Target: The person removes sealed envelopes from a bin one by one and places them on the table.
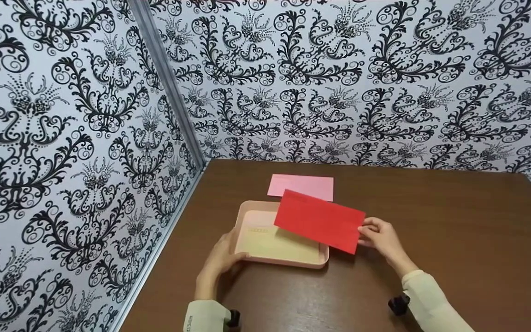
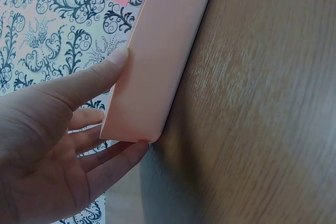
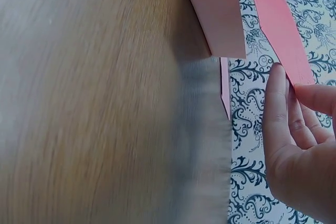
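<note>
My right hand pinches the right end of a red envelope between thumb and fingers. The envelope is held tilted above the right part of a shallow peach tray, hiding that part. Inside the tray lies a pale yellow envelope with a row of small boxes printed on it. My left hand grips the tray's near left corner. In the left wrist view its thumb lies on the rim and its fingers curl round the corner. Behind the tray, a pink envelope lies flat, partly covered by the red one.
The tray stands on a brown wooden table. Walls with black-and-white scroll patterns rise behind the table and along its left side. Something paler, pinkish, shows beneath the yellow envelope at the tray's back.
</note>
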A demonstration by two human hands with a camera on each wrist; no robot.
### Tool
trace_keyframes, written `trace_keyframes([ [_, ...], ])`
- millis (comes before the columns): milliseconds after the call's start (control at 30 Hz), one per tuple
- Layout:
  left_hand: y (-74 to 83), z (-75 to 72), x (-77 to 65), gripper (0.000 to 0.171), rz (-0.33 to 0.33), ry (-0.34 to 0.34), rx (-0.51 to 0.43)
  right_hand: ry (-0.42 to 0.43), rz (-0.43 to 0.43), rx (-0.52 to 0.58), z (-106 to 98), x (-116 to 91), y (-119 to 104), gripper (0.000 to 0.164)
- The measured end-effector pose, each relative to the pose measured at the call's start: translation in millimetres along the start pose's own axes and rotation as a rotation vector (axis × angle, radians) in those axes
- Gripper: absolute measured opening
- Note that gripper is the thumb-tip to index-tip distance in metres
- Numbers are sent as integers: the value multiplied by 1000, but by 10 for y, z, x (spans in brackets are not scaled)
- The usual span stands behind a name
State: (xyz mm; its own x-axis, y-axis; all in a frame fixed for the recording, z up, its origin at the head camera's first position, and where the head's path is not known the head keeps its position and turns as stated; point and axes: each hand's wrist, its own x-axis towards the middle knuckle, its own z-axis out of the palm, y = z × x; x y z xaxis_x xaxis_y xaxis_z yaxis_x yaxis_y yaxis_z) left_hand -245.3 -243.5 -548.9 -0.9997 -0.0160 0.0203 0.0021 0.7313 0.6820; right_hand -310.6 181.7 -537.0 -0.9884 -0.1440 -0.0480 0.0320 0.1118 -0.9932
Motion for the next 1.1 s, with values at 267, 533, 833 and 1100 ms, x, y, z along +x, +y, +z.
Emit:
trace_keyframes([
  [267, -6, 0, -6, 87, 20, 7, 7, 28, 17, 22, -69, -6, 17, 26],
  [533, -2, 3, -3, 87, 5, 7, -6, 43, 47, 59, -146, -10, 22, 25],
  [833, -7, 2, -1, 90, -1, -11, 10, 48, 101, 79, -220, -10, 36, 25],
  [1100, -12, -3, -6, 89, -22, -24, 0, 56, 125, 62, -286, 18, 78, 24],
])
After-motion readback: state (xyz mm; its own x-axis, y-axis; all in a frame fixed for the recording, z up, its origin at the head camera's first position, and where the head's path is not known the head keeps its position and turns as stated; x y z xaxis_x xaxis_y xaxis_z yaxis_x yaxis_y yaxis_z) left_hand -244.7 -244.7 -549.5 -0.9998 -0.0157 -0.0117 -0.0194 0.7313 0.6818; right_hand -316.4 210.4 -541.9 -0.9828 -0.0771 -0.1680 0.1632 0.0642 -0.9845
